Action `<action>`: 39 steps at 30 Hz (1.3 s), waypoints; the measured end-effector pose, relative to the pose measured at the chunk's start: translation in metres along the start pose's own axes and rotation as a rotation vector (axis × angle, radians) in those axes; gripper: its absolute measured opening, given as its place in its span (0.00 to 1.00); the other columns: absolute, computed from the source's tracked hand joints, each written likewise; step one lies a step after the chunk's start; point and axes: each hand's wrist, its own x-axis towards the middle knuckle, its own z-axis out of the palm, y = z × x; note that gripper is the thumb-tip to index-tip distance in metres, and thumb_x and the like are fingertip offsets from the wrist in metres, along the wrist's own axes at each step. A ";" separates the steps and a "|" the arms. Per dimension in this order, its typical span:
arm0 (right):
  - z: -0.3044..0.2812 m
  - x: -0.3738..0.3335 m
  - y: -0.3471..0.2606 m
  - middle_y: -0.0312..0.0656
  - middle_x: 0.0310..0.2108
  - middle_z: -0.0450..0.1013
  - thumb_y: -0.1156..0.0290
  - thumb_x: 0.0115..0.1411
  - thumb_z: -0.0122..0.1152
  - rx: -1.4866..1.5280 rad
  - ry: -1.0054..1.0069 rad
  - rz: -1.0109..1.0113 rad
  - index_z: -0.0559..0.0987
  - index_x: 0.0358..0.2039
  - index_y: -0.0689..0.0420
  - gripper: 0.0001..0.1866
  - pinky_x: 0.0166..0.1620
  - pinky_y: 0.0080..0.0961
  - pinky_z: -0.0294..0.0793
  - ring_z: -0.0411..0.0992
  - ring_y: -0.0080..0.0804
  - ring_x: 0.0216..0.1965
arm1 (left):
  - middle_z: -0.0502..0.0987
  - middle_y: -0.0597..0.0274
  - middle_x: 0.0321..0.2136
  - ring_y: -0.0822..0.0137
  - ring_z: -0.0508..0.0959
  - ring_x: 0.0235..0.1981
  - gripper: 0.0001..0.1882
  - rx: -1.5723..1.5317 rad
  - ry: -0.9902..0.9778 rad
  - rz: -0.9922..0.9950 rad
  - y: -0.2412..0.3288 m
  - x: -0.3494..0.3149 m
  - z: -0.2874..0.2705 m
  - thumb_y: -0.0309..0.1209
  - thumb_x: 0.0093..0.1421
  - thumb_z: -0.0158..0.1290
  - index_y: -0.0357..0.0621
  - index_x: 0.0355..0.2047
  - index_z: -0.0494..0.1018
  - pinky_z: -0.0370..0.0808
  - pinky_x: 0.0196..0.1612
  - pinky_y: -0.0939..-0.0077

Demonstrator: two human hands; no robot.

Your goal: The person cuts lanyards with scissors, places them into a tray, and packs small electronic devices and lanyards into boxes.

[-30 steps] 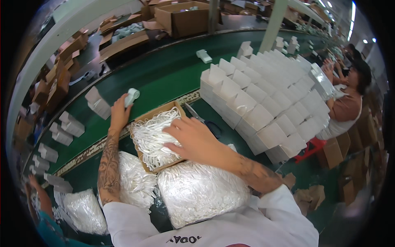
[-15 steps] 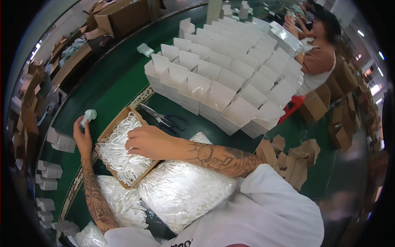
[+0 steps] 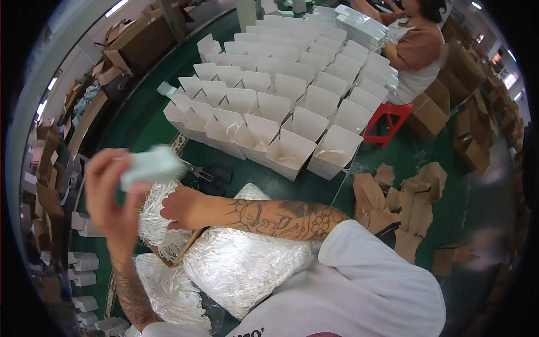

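- We look down at two bare, tattooed forearms in white sleeves. The left hand [image 3: 106,191], blurred, is partly closed, its fingers and thumb around a pale green-white device [image 3: 154,165].
- The device is held up at the left of the view, just above and left of the right hand; blur hides its finer details.
- The right hand [image 3: 185,208] is bent at the fingers, palm down, on a heap of thin white cords [image 3: 157,222]. We cannot tell whether it has hold of any of them.
- The cords fill an open cardboard box [image 3: 190,247], largely covered by the hands and the right forearm.
- Just beyond the right wrist we find dark-handled scissors [image 3: 212,177], lying flat.
- Nearer the wearer's body, two clear plastic bags full of white cords lie side by side: a larger bag [image 3: 241,272] under the right forearm and a smaller bag [image 3: 165,286] beside the left forearm.
- Ahead, rows of open white boxes [image 3: 269,106] stand upright with their flaps raised, next to a green belt [image 3: 135,118].
- Along the left side we notice several small white boxes [image 3: 83,261], set apart from those rows.
- To the right lies torn brown cardboard [image 3: 418,208].
- Farther off, a co-worker [image 3: 418,53] sits at a red stool [image 3: 388,121], behind a stack of flat white packages [image 3: 359,28].
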 end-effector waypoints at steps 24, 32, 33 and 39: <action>0.009 -0.003 0.009 0.48 0.34 0.77 0.59 0.56 0.68 0.178 0.274 -0.136 0.81 0.30 0.58 0.14 0.42 0.44 0.74 0.77 0.47 0.39 | 0.76 0.59 0.37 0.61 0.79 0.30 0.31 0.018 -0.105 0.367 0.111 0.044 0.135 0.40 0.42 0.78 0.45 0.45 0.80 0.79 0.31 0.71; 0.012 0.000 0.010 0.46 0.31 0.77 0.60 0.56 0.67 0.185 0.269 -0.139 0.81 0.27 0.57 0.12 0.42 0.45 0.73 0.77 0.47 0.37 | 0.75 0.66 0.29 0.68 0.74 0.23 0.28 0.118 -0.214 0.400 0.116 0.033 0.139 0.48 0.43 0.75 0.42 0.37 0.79 0.68 0.25 0.75; 0.011 0.000 0.008 0.46 0.31 0.77 0.61 0.57 0.67 0.180 0.258 -0.137 0.81 0.27 0.57 0.12 0.41 0.45 0.73 0.77 0.47 0.37 | 0.73 0.67 0.28 0.69 0.71 0.23 0.24 0.131 -0.205 0.435 0.113 0.031 0.142 0.48 0.50 0.70 0.43 0.35 0.78 0.64 0.25 0.75; 0.006 0.000 0.005 0.45 0.29 0.77 0.62 0.57 0.66 0.141 0.172 -0.120 0.81 0.25 0.57 0.12 0.41 0.46 0.73 0.77 0.47 0.35 | 0.66 0.67 0.28 0.68 0.69 0.30 0.17 0.200 -0.318 0.420 0.109 0.024 0.138 0.45 0.51 0.63 0.45 0.27 0.75 0.64 0.32 0.73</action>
